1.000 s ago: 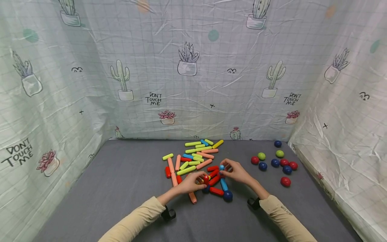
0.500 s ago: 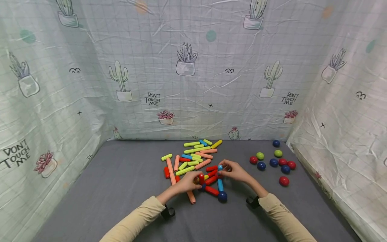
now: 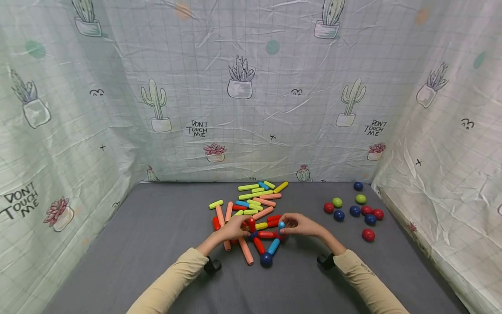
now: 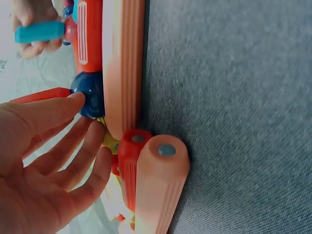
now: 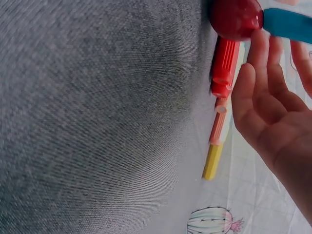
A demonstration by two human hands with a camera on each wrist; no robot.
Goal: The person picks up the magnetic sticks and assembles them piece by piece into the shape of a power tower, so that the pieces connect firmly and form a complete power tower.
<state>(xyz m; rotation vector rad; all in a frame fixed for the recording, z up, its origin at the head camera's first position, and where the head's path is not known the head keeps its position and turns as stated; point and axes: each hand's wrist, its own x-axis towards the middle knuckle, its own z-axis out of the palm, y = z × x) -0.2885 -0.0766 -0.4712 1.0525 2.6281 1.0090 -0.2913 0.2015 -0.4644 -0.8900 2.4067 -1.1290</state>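
Note:
On the dark tabletop lies a triangle of magnetic sticks and balls, with one corner toward the person. At its left corner is a dark blue ball (image 4: pixel 90 92), pinched by my left hand (image 3: pixel 231 230), the thumb pressed on its side. A red stick (image 3: pixel 252 224) stands up from that ball. My right hand (image 3: pixel 301 225) holds the upright blue stick (image 4: pixel 39 31) on the red ball (image 5: pixel 236 18) at the right corner. A red stick (image 3: pixel 266 234) joins these two corners. Another red stick (image 3: pixel 259 246) and a blue stick (image 3: pixel 273 247) meet at the front dark blue ball (image 3: pixel 266 260).
Loose yellow-green sticks (image 3: pixel 249 187), orange sticks (image 3: pixel 245 250) and a yellow stick (image 3: pixel 281 187) lie behind and left of the triangle. Red balls (image 3: pixel 368 235), blue balls (image 3: pixel 339 215) and green balls (image 3: pixel 361 199) are scattered at the right. A printed curtain (image 3: pixel 251 117) surrounds the table.
The triangle has been turned and shifted left, its front ball swinging left from the right side. The left hand has moved left with it. The right hand has moved slightly left and nearer.

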